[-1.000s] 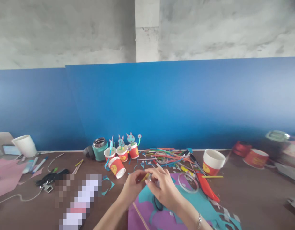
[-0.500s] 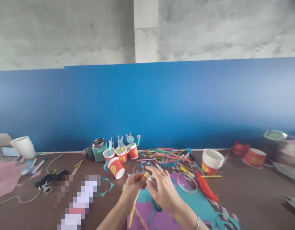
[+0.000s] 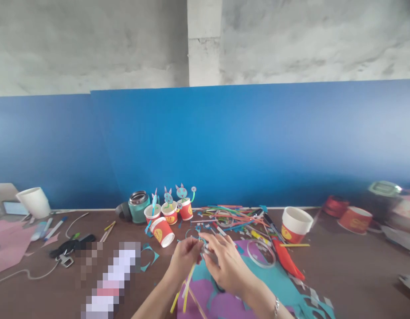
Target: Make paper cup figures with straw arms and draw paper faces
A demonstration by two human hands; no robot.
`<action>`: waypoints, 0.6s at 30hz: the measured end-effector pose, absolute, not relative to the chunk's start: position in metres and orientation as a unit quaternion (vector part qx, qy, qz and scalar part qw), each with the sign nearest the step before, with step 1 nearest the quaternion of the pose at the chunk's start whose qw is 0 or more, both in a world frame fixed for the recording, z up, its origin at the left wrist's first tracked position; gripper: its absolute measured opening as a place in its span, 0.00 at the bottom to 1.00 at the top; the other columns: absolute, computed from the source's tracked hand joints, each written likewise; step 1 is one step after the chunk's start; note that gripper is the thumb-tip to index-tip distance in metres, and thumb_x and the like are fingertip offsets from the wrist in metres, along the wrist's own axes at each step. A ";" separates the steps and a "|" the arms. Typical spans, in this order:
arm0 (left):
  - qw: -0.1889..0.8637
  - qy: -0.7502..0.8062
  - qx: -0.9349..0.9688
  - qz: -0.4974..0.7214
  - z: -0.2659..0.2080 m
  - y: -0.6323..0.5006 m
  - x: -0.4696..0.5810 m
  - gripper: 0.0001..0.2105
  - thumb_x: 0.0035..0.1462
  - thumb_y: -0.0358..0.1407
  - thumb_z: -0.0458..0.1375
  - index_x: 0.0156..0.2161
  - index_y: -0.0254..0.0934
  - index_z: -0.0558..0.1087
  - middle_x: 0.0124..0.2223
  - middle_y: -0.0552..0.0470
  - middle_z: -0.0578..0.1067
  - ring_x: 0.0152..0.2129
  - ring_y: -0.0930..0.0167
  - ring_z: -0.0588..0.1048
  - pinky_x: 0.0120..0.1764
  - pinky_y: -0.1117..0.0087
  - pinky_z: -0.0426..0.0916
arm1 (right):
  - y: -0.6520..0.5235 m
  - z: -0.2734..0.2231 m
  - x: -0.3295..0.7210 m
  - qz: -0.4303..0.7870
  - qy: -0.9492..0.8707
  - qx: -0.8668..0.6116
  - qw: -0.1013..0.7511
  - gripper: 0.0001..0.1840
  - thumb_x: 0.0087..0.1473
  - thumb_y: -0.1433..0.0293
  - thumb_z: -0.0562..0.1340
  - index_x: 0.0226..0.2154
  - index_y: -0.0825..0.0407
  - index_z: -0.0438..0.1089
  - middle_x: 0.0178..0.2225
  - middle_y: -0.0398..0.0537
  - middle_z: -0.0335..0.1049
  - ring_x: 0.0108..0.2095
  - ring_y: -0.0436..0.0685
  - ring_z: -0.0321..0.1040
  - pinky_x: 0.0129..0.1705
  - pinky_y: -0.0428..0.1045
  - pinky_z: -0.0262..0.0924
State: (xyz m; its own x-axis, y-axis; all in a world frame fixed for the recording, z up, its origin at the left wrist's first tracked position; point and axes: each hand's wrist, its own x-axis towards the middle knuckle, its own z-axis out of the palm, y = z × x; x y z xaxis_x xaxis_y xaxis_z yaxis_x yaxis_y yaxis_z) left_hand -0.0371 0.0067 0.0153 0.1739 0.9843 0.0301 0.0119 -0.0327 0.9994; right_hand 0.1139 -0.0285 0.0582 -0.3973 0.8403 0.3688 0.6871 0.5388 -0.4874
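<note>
In the head view my left hand (image 3: 186,257) is closed in a pinch, with thin yellow strips (image 3: 190,277) hanging down below its fingers. My right hand (image 3: 226,261) meets it fingertip to fingertip. Its thumb and fingers close around a small silvery-grey thing (image 3: 205,249), mostly hidden, whose kind I cannot make out. Part of a dark curved loop (image 3: 220,287) shows under the right palm; whether it belongs to the held thing is unclear. Beneath both hands lie purple paper (image 3: 196,301) and teal paper (image 3: 267,279) with cut-outs.
Behind the hands stand red-and-white paper cups (image 3: 185,210) with cat-faced cut-outs, and a tipped cup (image 3: 162,232). Coloured straws (image 3: 238,217) lie piled near a clear tape roll (image 3: 260,253) and a red-handled tool (image 3: 287,261). A teal jar (image 3: 138,208) stands left; stacked cups (image 3: 296,223) stand right.
More yellow strips now hang below my left hand, where one was plain before. The yellow end that stuck up between my fingertips no longer shows. Both hands stay nearly in place.
</note>
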 end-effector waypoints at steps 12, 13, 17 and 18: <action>0.301 0.498 0.729 0.360 0.039 0.004 -0.052 0.12 0.55 0.38 0.52 0.25 0.37 0.72 0.25 0.51 0.74 0.26 0.68 0.72 0.29 0.72 0.60 | -0.011 0.039 0.136 0.134 -0.772 -0.597 0.175 0.12 0.51 0.70 0.56 0.38 0.53 0.69 0.31 0.52 0.75 0.35 0.60 0.72 0.35 0.50 0.62; 0.301 0.492 0.744 0.337 0.040 0.005 -0.053 0.11 0.54 0.37 0.53 0.25 0.37 0.73 0.26 0.51 0.75 0.26 0.67 0.73 0.30 0.72 0.60 | -0.013 0.035 0.136 0.122 -0.772 -0.611 0.124 0.11 0.47 0.70 0.58 0.36 0.54 0.70 0.32 0.55 0.76 0.36 0.64 0.73 0.35 0.52 0.63; 0.317 0.489 0.752 0.308 0.047 0.010 -0.052 0.08 0.49 0.33 0.56 0.33 0.38 0.76 0.33 0.48 0.79 0.31 0.65 0.75 0.33 0.71 0.63 | -0.018 0.012 0.128 0.075 -0.778 -0.621 0.054 0.23 0.35 0.79 0.61 0.39 0.54 0.72 0.35 0.62 0.77 0.36 0.68 0.74 0.33 0.54 0.64; 0.319 0.491 0.752 0.303 0.049 0.011 -0.051 0.09 0.47 0.31 0.56 0.35 0.38 0.76 0.34 0.48 0.79 0.31 0.65 0.76 0.33 0.71 0.63 | -0.018 0.008 0.126 0.066 -0.774 -0.627 0.059 0.24 0.33 0.80 0.61 0.38 0.52 0.72 0.34 0.61 0.77 0.35 0.68 0.74 0.33 0.53 0.64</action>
